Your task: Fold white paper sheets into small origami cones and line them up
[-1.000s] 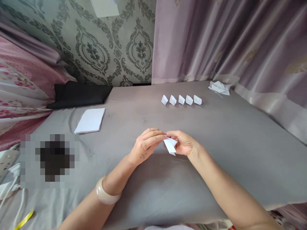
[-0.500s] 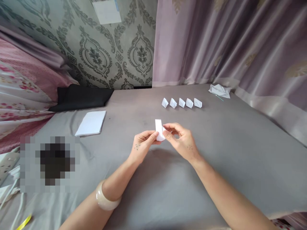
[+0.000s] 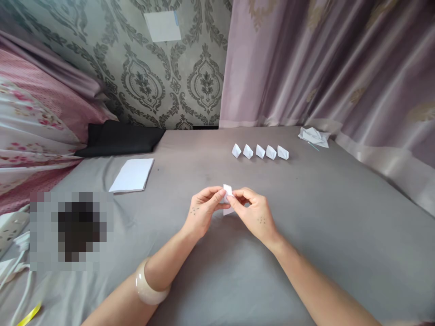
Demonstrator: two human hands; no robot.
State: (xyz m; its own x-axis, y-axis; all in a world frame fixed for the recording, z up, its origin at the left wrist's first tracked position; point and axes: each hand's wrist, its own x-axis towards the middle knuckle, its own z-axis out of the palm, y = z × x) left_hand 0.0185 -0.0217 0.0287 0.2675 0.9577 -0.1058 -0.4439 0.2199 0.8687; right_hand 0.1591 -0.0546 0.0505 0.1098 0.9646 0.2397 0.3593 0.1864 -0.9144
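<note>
Both of my hands pinch a small folded white paper above the grey cloth. My left hand grips its left side between thumb and fingers, and a pale bangle circles that wrist. On the paper's right side, my right hand presses with the thumb. One part of the sheet sticks up between the thumbs, and another flap hangs below the fingers. Much of the paper is hidden by my fingers. Farther back stand several folded white paper shapes in a row.
A stack of white paper lies at the left, near a black folded cloth. Crumpled white paper sits at the far right by the curtain. A power strip with cables is at the left edge.
My hands have turned the folded paper from pointing down toward me to upright, then lowered its top part between both thumbs. The camera view has tilted slightly upward.
</note>
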